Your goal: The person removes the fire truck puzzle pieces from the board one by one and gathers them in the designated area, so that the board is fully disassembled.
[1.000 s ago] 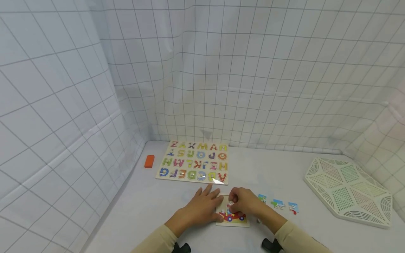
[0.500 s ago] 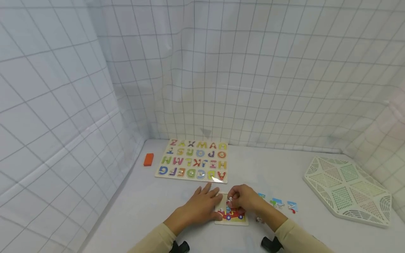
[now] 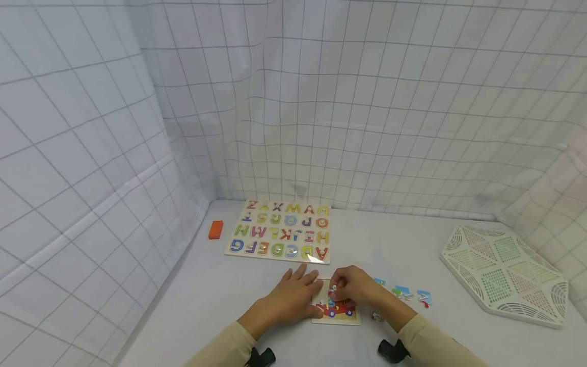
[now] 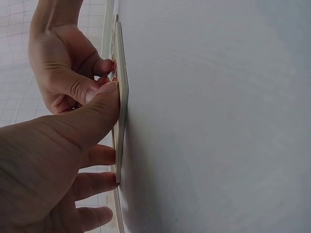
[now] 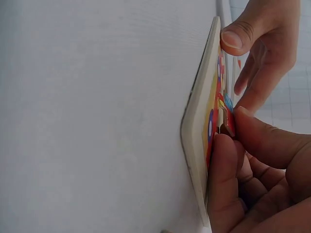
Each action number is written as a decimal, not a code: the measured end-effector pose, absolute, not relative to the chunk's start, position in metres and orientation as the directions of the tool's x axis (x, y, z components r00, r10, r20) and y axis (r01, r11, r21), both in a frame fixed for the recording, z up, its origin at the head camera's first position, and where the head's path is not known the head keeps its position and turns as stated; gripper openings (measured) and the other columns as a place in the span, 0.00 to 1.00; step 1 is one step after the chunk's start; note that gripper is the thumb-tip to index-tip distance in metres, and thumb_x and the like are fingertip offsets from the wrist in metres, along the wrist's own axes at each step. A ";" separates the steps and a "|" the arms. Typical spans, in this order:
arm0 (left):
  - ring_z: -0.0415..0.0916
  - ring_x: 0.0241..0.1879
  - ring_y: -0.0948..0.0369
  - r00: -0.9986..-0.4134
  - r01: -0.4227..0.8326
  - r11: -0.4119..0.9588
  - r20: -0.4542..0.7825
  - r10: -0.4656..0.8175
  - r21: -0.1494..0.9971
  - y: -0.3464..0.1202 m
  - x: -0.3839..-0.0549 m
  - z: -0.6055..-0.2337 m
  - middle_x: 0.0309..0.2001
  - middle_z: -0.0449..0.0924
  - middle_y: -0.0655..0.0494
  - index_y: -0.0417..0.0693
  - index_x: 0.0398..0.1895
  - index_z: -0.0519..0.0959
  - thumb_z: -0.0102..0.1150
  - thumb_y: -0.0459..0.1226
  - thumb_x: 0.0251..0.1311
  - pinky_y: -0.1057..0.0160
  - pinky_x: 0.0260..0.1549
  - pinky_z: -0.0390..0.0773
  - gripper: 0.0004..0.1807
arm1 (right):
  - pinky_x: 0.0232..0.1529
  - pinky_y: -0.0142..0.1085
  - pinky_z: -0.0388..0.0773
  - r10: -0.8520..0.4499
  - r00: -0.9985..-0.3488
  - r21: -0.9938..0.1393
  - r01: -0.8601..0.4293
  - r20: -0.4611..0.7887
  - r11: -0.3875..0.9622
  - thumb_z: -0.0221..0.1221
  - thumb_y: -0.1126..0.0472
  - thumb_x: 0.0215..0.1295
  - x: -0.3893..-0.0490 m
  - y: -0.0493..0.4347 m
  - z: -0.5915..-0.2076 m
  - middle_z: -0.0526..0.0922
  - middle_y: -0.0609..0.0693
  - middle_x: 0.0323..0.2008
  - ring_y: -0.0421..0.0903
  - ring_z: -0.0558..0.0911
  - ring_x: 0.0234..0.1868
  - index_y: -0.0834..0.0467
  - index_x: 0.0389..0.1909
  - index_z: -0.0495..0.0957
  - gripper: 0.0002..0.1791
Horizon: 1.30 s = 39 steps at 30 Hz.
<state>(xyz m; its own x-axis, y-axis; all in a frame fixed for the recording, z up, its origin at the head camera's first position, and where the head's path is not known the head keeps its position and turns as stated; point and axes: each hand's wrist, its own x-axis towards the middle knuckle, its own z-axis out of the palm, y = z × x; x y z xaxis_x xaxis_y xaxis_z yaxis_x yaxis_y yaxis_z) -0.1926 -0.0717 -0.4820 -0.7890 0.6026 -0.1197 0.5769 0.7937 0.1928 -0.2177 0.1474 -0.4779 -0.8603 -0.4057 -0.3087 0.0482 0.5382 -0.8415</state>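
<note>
A small wooden jigsaw board (image 3: 340,322) with a red car picture lies flat on the white table. My left hand (image 3: 292,297) rests on its left side, fingers spread and straight, thumb (image 4: 104,99) on the board's near part. From the other side my right hand (image 3: 354,285) pinches a small red and blue puzzle piece (image 5: 230,121) between thumb and forefinger, close over the picture. Its fingertips partly hide the piece. Several loose puzzle pieces (image 3: 403,293) lie right of the board, with one light-backed piece (image 3: 377,316) beside the right forearm.
Behind the hands lies a wooden alphabet board (image 3: 279,250) with coloured letters. An orange block (image 3: 215,230) is to its left. At the right stands a pale perforated panel (image 3: 504,278). White grid-patterned curtains (image 3: 321,112) surround the table.
The right hand's fingers have shifted slightly over the upper middle of the picture, still pinching the piece. The left hand stays on the board. The light-backed piece by the right forearm shows more.
</note>
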 end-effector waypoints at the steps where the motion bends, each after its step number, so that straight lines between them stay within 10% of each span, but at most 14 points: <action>1: 0.50 0.79 0.44 -0.788 0.578 0.793 -0.119 0.604 0.192 -0.071 -0.193 -0.482 0.76 0.65 0.54 0.56 0.72 0.73 0.62 0.64 0.61 0.36 0.71 0.60 0.40 | 0.23 0.32 0.76 -0.411 -0.857 -0.849 0.054 -0.310 0.526 0.70 0.64 0.61 -0.218 0.149 -0.478 0.78 0.50 0.27 0.43 0.76 0.25 0.59 0.37 0.80 0.08; 21: 0.50 0.79 0.44 -0.787 0.587 0.792 -0.107 0.607 0.169 -0.069 -0.194 -0.482 0.76 0.64 0.54 0.56 0.73 0.72 0.63 0.63 0.61 0.36 0.71 0.59 0.40 | 0.34 0.37 0.85 -0.375 -0.879 -0.923 0.162 -0.295 0.348 0.62 0.58 0.71 -0.207 0.267 -0.449 0.81 0.51 0.33 0.44 0.80 0.31 0.71 0.52 0.78 0.20; 39: 0.51 0.79 0.44 -0.795 0.578 0.801 -0.114 0.595 0.155 -0.069 -0.191 -0.481 0.76 0.64 0.54 0.56 0.72 0.72 0.63 0.63 0.60 0.36 0.72 0.58 0.40 | 0.22 0.32 0.74 -0.345 -0.894 -0.835 0.056 -0.287 0.548 0.67 0.62 0.64 -0.173 0.292 -0.481 0.75 0.49 0.26 0.43 0.74 0.23 0.63 0.38 0.81 0.08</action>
<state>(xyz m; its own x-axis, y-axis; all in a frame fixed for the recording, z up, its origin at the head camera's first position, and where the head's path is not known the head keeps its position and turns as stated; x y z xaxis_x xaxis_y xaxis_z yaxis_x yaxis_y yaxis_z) -0.1907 -0.0692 -0.4813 -0.7953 0.5954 -0.1140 0.5777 0.8014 0.1551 -0.1726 0.2915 -0.4808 -0.8939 -0.3447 -0.2867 0.0563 0.5480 -0.8346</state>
